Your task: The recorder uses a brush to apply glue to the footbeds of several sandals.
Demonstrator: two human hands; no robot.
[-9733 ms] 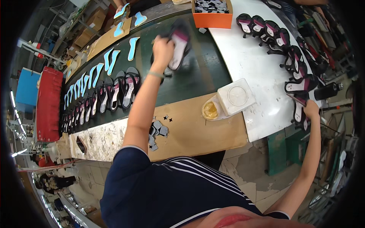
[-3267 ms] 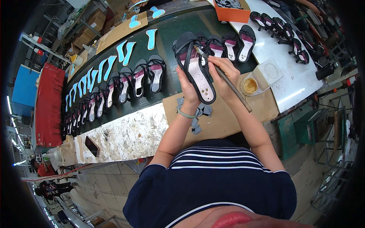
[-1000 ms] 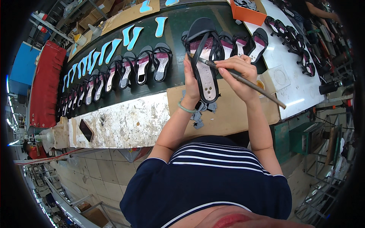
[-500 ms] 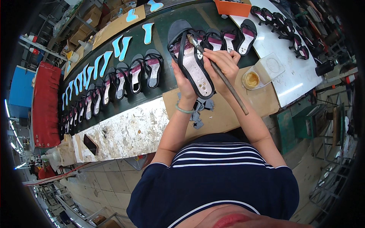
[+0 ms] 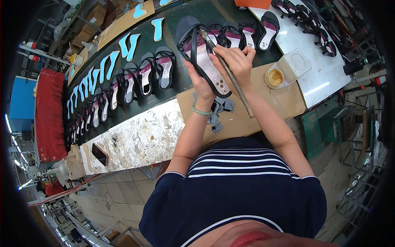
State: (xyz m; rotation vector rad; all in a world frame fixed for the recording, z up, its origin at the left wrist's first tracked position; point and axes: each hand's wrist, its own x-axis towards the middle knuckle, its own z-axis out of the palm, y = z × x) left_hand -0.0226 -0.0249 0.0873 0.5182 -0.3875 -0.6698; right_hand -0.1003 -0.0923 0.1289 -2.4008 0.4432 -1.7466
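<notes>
A black strappy sandal (image 5: pixel 207 66) with a pale, studded footbed is held up in front of me, its toe pointing away. My left hand (image 5: pixel 200 82) grips it from the left side and below, near the heel. In my right hand (image 5: pixel 237 61) is a long wooden-handled brush (image 5: pixel 232 76), pinched between the fingers. Its bristle tip sits inside the straps, at the dark purple front part of the footbed. To the right, an open plastic container of yellowish glue-like paste (image 5: pixel 274 77) stands on the cardboard (image 5: pixel 284 92). Part of the sandal's underside is hidden by my left hand.
Rows of similar sandals (image 5: pixel 165 70) line the dark green bench (image 5: pixel 181 10), with light-blue insole-shaped pieces (image 5: pixel 157 29) behind. Grey scraps (image 5: pixel 224 104) lie on the cardboard. A phone (image 5: pixel 99 154) rests on the stained white table edge (image 5: pixel 140 138). More sandals stand on the white surface (image 5: pixel 325 76) at right.
The sandal and both hands have shifted slightly up and left in view. The brush tip has moved a little left within the straps, and its handle end has swung left.
</notes>
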